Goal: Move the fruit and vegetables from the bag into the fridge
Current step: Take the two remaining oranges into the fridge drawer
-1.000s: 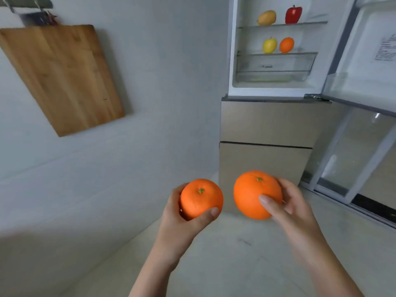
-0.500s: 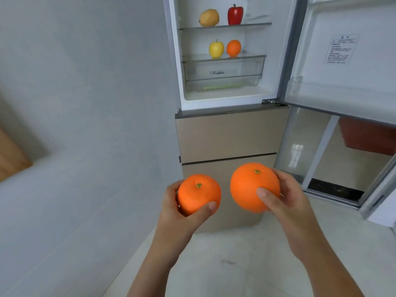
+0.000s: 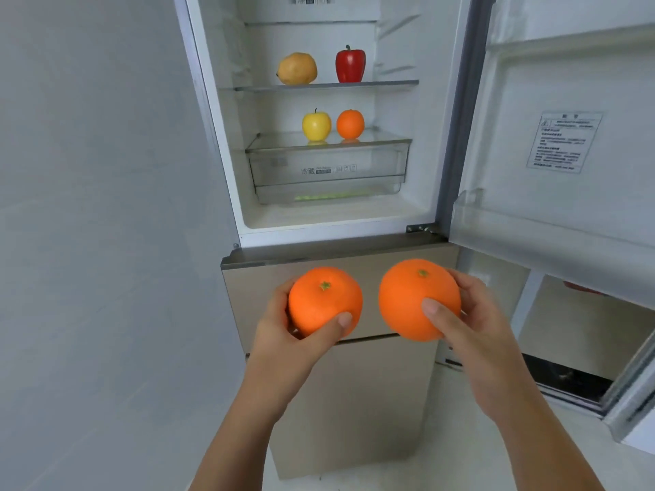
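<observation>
Nearest the camera, two bare forearms reach up from the bottom edge, each hand wrapped round one orange. Left hand point(image 3: 283, 334) cups the left orange point(image 3: 324, 299) from below and behind, thumb pressed across its lower right; right hand point(image 3: 475, 324) grips the right orange point(image 3: 418, 299), thumb on its front, fingers curled behind and mostly hidden. Both fruits sit stem up, close together but apart, in front of the beige drawers point(image 3: 340, 384) of the fridge point(image 3: 227, 171). Beyond them the upper compartment stands open, its door point(image 3: 553, 136) swung right and cut off by the frame, bearing a label too small to read. Inside are four items: on the lower glass shelf point(image 3: 375, 138) a yellow apple point(image 3: 316, 125) and a third, smaller orange point(image 3: 350, 124) side by side; on the upper shelf point(image 3: 390, 84) a yellowish fruit point(image 3: 297, 69), hard to identify, left of one red pepper point(image 3: 350, 65). Under the lower shelf sits one clear crisper point(image 3: 329, 171), something green blurred beneath it. No bag is in view
</observation>
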Action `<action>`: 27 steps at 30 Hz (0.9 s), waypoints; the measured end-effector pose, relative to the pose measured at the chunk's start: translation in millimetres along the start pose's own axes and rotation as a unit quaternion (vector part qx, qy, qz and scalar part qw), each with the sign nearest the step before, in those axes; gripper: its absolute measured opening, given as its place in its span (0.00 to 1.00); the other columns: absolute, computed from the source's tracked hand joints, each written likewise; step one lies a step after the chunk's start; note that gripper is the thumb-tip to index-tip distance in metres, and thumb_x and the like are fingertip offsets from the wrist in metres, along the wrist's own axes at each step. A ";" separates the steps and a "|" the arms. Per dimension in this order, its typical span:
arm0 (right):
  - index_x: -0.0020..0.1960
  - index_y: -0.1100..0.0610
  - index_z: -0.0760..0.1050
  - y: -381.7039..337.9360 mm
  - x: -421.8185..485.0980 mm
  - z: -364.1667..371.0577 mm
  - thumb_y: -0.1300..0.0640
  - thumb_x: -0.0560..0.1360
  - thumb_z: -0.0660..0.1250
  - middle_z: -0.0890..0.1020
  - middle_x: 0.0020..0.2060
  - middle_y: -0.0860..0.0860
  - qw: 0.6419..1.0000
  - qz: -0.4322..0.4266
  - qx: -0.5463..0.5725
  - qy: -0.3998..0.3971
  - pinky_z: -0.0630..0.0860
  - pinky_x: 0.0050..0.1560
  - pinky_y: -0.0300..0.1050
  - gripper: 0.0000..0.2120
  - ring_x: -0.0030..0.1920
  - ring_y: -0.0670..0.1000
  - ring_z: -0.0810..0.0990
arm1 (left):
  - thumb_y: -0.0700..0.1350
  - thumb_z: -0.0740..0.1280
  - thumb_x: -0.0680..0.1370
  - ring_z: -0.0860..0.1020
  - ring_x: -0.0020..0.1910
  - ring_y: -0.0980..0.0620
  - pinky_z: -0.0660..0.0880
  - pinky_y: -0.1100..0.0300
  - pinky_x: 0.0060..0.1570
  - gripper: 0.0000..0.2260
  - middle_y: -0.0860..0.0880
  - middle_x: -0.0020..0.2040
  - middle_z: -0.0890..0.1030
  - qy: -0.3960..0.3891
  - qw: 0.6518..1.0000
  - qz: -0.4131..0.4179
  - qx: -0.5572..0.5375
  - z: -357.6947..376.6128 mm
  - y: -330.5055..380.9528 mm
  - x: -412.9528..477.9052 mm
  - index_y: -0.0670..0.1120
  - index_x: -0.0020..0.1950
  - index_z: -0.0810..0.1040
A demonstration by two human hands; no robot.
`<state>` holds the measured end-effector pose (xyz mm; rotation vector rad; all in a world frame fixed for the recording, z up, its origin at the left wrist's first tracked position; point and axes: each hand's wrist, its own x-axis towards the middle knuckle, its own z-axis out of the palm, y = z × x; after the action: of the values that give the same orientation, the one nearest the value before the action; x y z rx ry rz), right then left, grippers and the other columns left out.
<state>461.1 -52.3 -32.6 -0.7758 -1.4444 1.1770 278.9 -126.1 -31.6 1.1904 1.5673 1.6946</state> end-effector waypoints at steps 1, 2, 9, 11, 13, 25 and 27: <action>0.55 0.43 0.69 0.9 15.1 -2.7 0.46 0.58 0.71 0.76 0.54 0.44 1.000 -0.003 -0.004 -0.007 0.73 0.34 0.27 0.26 0.43 0.34 0.78 | 0.62 0.71 0.52 0.78 0.44 0.62 0.74 0.72 0.33 0.33 0.56 0.53 0.77 0.003 1.000 0.007 -0.004 6.8 0.0 11.5 0.60 0.55 0.71; 0.55 0.43 0.69 2.5 28.9 -4.3 0.45 0.57 0.71 0.76 0.54 0.44 1.000 -0.007 -0.007 -0.015 0.73 0.34 0.27 0.27 0.44 0.33 0.78 | 0.61 0.72 0.52 0.78 0.44 0.64 0.73 0.73 0.33 0.32 0.56 0.53 0.76 0.005 1.000 0.012 -0.008 12.5 -0.6 21.7 0.60 0.55 0.71; 0.57 0.44 0.70 25.4 105.7 -3.0 0.39 0.52 0.69 0.77 0.55 0.44 0.999 -0.017 0.004 -0.029 0.75 0.37 0.30 0.33 0.47 0.37 0.79 | 0.62 0.72 0.52 0.78 0.44 0.64 0.73 0.73 0.34 0.34 0.55 0.54 0.76 0.016 1.000 0.006 -0.006 32.6 -15.6 94.9 0.59 0.57 0.70; 0.56 0.44 0.70 33.0 127.3 0.1 0.40 0.53 0.71 0.77 0.55 0.45 0.999 -0.017 0.002 -0.029 0.76 0.38 0.31 0.32 0.47 0.38 0.79 | 0.62 0.72 0.52 0.78 0.43 0.64 0.73 0.73 0.35 0.34 0.55 0.53 0.77 0.012 1.000 0.006 -0.006 35.6 -20.5 116.8 0.59 0.57 0.70; 0.56 0.44 0.70 39.5 149.7 5.8 0.42 0.54 0.72 0.77 0.55 0.45 1.000 -0.019 0.002 -0.021 0.76 0.37 0.31 0.30 0.46 0.38 0.79 | 0.61 0.72 0.52 0.78 0.43 0.64 0.74 0.72 0.35 0.33 0.56 0.52 0.77 0.009 1.000 0.009 -0.014 37.3 -24.8 141.2 0.59 0.55 0.71; 0.52 0.42 0.70 47.9 301.2 71.4 0.44 0.59 0.73 0.76 0.51 0.40 0.998 -0.060 -0.018 0.026 0.75 0.36 0.30 0.24 0.45 0.35 0.78 | 0.56 0.74 0.56 0.78 0.41 0.66 0.72 0.75 0.34 0.27 0.56 0.49 0.79 0.006 0.997 0.068 -0.034 12.1 -26.8 315.0 0.56 0.53 0.73; 0.51 0.42 0.70 49.4 320.1 81.0 0.44 0.61 0.75 0.76 0.52 0.40 0.997 -0.060 -0.013 0.039 0.74 0.38 0.34 0.23 0.46 0.39 0.78 | 0.59 0.72 0.54 0.79 0.42 0.64 0.73 0.73 0.35 0.29 0.56 0.49 0.79 0.004 0.996 0.083 -0.029 7.0 -25.9 337.0 0.57 0.53 0.73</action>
<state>305.6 236.6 28.9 -0.7345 -1.4237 1.0288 123.5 168.8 24.5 1.3160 1.4481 1.8393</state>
